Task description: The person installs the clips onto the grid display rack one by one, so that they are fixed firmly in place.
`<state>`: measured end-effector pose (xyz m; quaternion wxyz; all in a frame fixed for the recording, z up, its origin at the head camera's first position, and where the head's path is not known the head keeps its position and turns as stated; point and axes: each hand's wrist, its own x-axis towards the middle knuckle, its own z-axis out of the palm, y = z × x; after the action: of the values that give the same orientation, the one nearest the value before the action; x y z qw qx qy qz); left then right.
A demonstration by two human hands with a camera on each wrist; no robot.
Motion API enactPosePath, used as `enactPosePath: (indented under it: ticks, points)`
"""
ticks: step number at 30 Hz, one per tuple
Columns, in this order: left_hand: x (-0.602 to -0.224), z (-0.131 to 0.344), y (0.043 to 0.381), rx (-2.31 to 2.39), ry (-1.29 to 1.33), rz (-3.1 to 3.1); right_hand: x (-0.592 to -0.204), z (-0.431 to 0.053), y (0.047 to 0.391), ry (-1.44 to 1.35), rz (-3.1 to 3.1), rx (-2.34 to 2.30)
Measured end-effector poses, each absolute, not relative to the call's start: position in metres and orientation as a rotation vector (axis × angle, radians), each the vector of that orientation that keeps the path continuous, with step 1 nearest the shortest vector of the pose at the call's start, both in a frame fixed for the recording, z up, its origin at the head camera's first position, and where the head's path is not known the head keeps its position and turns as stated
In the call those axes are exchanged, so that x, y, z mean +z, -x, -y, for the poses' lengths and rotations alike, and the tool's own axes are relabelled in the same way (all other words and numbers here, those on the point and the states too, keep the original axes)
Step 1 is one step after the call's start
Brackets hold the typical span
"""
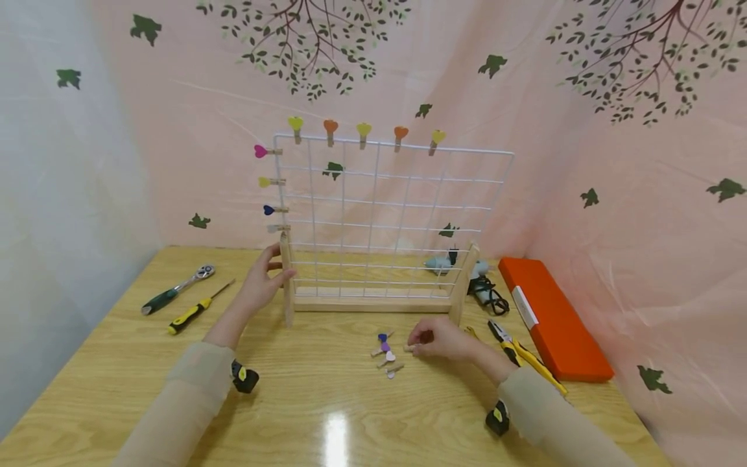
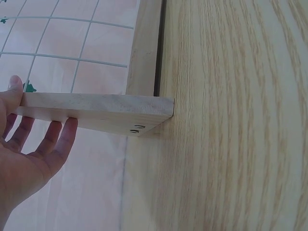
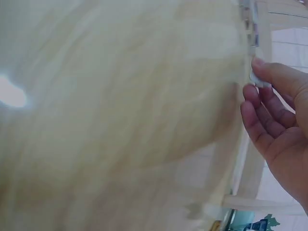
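A white wire grid (image 1: 379,206) stands upright in a wooden stand (image 1: 373,303). My left hand (image 1: 264,280) grips the stand's left post (image 2: 96,102), thumb on one face and fingers on the other. Heart-topped mini clothespins line the grid's top edge, such as an orange one (image 1: 331,128), and its upper left side, such as a pink one (image 1: 262,151). In front of the stand, my right hand (image 1: 439,338) pinches a small pale clothespin (image 3: 260,81) between thumb and fingertips, partly hidden by them. Just left of it, several loose clothespins (image 1: 385,348) lie on the table.
A ratchet wrench (image 1: 177,290) and a yellow-black screwdriver (image 1: 198,310) lie on the left. To the right are pliers (image 1: 519,350), a flat orange box (image 1: 557,318) and a glue gun (image 1: 481,285) with a black cord behind the right post. A printed curtain (image 1: 583,162) hangs behind the table.
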<state>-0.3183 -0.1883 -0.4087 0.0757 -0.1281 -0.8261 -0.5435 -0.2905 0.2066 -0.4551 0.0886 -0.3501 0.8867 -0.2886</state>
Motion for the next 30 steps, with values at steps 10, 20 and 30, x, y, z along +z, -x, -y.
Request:
enactPosePath:
  ticks: [10, 20, 30]
  points:
    - [-0.411, 0.188, 0.317, -1.646, 0.379, 2.481, -0.391, -0.207, 0.288, 1.148, -2.771, -1.078]
    - [-0.408, 0.189, 0.319, -1.659, 0.392, 2.47, -0.25, -0.211, 0.28, 0.991, -2.874, -1.47]
    - [-0.408, 0.188, 0.318, -1.656, 0.398, 2.471, -0.159, -0.212, 0.287, 1.006, -2.995, -1.951]
